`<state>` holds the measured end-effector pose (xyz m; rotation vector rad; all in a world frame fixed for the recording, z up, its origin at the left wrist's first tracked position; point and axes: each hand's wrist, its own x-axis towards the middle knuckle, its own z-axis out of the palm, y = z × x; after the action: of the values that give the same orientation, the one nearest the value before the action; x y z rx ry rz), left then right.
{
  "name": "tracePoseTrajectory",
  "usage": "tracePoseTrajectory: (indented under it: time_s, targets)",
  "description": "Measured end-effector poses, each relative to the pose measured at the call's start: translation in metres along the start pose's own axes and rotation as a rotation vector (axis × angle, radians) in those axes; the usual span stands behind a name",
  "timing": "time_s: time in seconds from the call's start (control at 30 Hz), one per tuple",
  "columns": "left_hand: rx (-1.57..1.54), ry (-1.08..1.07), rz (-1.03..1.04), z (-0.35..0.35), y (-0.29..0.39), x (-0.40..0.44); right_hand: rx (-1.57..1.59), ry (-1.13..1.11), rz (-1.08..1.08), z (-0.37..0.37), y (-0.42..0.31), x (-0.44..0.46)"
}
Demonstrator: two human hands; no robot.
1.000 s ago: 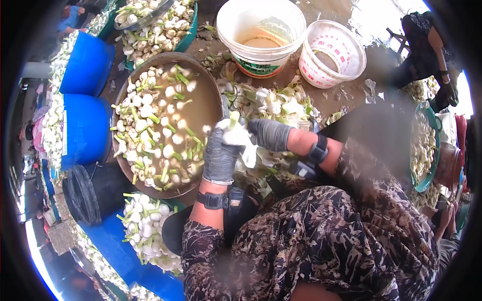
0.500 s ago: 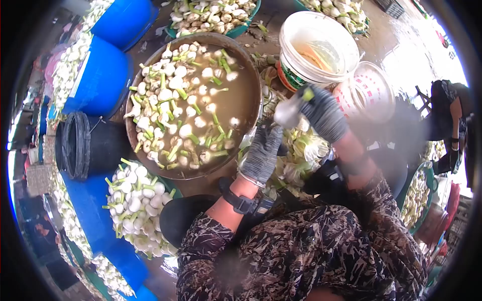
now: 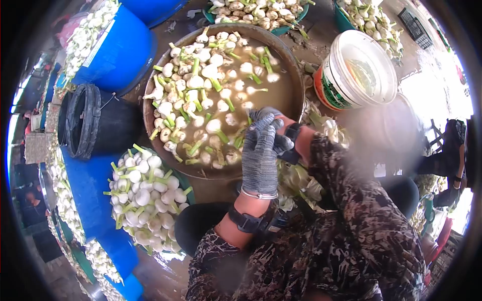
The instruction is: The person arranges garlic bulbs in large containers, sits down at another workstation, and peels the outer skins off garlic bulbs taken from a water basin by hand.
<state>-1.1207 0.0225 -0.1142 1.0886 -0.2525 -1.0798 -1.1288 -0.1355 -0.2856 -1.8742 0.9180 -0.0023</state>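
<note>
Both my hands wear grey knitted gloves and meet over the near right side of a wide round basin of murky water. My left hand points away from me with its fingers pressed together. Just beyond it, touching its fingertips, my right hand is curled closed. Whatever lies between the fingers is hidden; a small green bit shows beside the right fingers. Many garlic bulbs with cut green stems float in the basin. Peeled white garlic bulbs are heaped in a tub left of my knee.
A white bucket stands right of the basin. Stripped garlic leaves lie under my right forearm. On the left are a black bucket and a blue tub of garlic. More garlic is piled at the back.
My right hand has moved left from beside the white bucket, where it held a garlic bulb, to over the basin. My left hand stays close to it. The view has shifted too.
</note>
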Motion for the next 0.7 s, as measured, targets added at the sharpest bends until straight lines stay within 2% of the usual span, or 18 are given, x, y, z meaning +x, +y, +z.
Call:
tracePoseTrajectory:
  time_s: [0.03,0.07,0.13,0.17,0.2,0.23,0.27,0.3,0.33,0.4,0.43,0.5,0.57,0.63,0.67,0.7]
  targets:
    - [0.154,-0.116,0.115,-0.001,0.007,-0.001,0.133,-0.016,-0.26,0.018,0.015,-0.002]
    - [0.156,-0.107,0.117,-0.002,0.009,-0.001,0.124,-0.029,-0.237,0.039,0.036,0.012]
    - [-0.062,0.001,0.027,-0.001,0.01,-0.003,0.359,-0.16,-0.724,0.063,0.089,0.051]
    - [0.301,-0.031,0.201,-0.009,0.006,0.0,0.563,-0.045,-0.371,0.08,0.097,0.066]
    - [-0.054,0.029,-0.066,-0.012,0.005,0.005,0.469,0.084,-0.269,0.063,0.072,0.042]
    - [-0.155,0.109,-0.182,-0.015,0.001,0.008,0.341,0.222,-0.247,0.04,0.048,0.01]
    - [-0.252,0.185,-0.302,-0.017,-0.003,0.011,0.231,0.326,-0.288,0.017,0.027,-0.02]
    - [-0.281,0.161,-0.356,-0.018,-0.005,0.011,0.131,0.411,-0.357,-0.005,0.014,-0.046]
    - [-0.291,0.107,-0.4,-0.019,-0.008,0.013,-0.098,0.456,-0.396,-0.034,-0.014,-0.085]
    - [-0.309,0.05,-0.41,-0.005,-0.013,0.011,-0.228,0.458,-0.54,-0.065,-0.022,-0.125]
    - [-0.366,-0.051,-0.428,0.0,-0.018,0.011,-0.358,0.418,-0.558,-0.078,-0.025,-0.141]
    - [-0.421,-0.213,-0.474,0.003,-0.029,0.014,-0.365,0.401,-0.587,-0.093,-0.027,-0.168]
    - [-0.337,-0.234,-0.421,0.021,-0.034,0.003,-0.378,0.425,-0.574,-0.103,-0.022,-0.186]
    - [-0.294,-0.241,-0.353,0.033,-0.042,-0.003,-0.18,0.694,-0.427,-0.105,-0.019,-0.208]
    - [-0.284,-0.257,-0.365,0.037,-0.048,-0.005,-0.18,0.713,-0.415,-0.109,-0.018,-0.22]
    - [-0.221,-0.22,-0.314,0.042,-0.054,-0.006,-0.041,0.733,-0.36,-0.115,-0.017,-0.232]
